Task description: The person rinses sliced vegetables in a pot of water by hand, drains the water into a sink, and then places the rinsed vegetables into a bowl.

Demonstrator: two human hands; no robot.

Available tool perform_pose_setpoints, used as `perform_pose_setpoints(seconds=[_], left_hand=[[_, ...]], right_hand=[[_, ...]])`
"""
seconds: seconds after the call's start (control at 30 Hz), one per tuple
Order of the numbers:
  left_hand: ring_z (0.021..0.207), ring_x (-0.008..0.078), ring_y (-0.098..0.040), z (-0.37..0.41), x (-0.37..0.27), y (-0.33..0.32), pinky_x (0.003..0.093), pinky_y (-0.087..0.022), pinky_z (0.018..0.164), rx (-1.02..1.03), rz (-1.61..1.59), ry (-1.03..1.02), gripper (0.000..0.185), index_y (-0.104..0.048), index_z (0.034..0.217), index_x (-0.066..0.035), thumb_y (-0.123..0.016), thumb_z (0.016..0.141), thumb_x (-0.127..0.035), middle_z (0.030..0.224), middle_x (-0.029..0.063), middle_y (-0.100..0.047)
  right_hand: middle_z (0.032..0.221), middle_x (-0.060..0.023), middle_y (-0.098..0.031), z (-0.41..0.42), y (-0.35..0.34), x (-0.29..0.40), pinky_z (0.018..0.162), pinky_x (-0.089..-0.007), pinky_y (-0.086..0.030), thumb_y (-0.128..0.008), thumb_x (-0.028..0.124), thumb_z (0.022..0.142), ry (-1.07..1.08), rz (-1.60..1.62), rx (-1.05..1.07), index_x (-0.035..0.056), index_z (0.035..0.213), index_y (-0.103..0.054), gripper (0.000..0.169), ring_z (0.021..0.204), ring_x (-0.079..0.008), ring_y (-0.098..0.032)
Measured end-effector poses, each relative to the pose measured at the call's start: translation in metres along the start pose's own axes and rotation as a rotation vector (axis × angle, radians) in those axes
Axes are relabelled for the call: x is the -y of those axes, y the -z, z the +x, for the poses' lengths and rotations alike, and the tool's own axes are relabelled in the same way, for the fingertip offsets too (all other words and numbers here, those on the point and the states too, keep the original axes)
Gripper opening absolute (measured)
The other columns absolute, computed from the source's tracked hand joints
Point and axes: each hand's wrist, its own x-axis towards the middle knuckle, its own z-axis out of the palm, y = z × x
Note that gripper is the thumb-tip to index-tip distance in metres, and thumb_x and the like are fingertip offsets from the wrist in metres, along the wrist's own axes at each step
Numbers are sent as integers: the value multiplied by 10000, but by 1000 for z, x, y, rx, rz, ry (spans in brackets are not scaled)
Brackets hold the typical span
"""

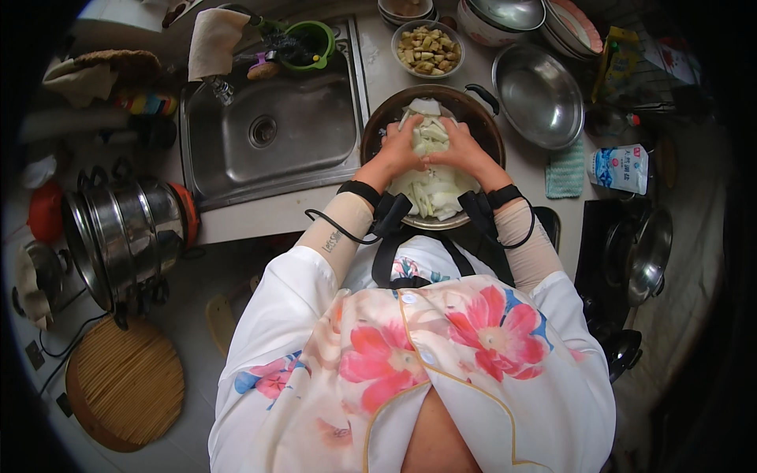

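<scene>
A wide metal pan (371,137) with a black side handle (482,98) stands on the counter before me. In it lies a heap of pale, white-green cut vegetable (436,192) that looks like cabbage. My left hand (404,146) and my right hand (458,145) cup a portion of these cut pieces (430,135) between them, over the pan's far half. Both thumbs point towards each other on the near side of this portion. My fingertips are partly hidden among the pieces.
Left of the pan is a steel sink (319,130) with a green strainer (322,38). Beyond the pan stands a bowl of diced food (429,50). A steel basin (535,94), a striped cloth (563,174) and a printed pouch (619,168) lie right. A steamer pot (133,227) stands far left.
</scene>
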Motion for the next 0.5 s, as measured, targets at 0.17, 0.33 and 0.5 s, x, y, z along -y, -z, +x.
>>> perform_pose_setpoints(seconds=[0.17, 0.33, 0.5], left_hand=[[1173, 359, -476, 4, 5, 4, 395, -403, 1017, 14, -99, -113, 742, -487, 1275, -138, -822, 613, -116, 1188, 197, -515], [1098, 295, -544, -26, -10, 15, 359, -435, 950, -84, -128, -231, 457, -577, 1163, -103, -737, 737, -64, 1120, 135, -577], [1062, 241, -594, -54, -11, 20, 322, -442, 944, -40, -217, -263, 330, -634, 1088, -86, -684, 777, 12, 1098, 91, -625]], right_hand=[[1048, -192, -602, 8, -3, -5, 885, -394, -464, -798, 257, 676, 121, 198, 56, 76, 1192, -601, 581, 1032, -351, -567], [989, -156, -598, -31, 1, 22, 867, -394, -452, -630, 60, 806, 210, 210, -42, 70, 1108, -642, 302, 969, -329, -569], [1107, -182, -570, -65, 3, 39, 970, -412, -408, -469, -97, 778, 268, 119, -91, 70, 1130, -638, 424, 1103, -383, -512]])
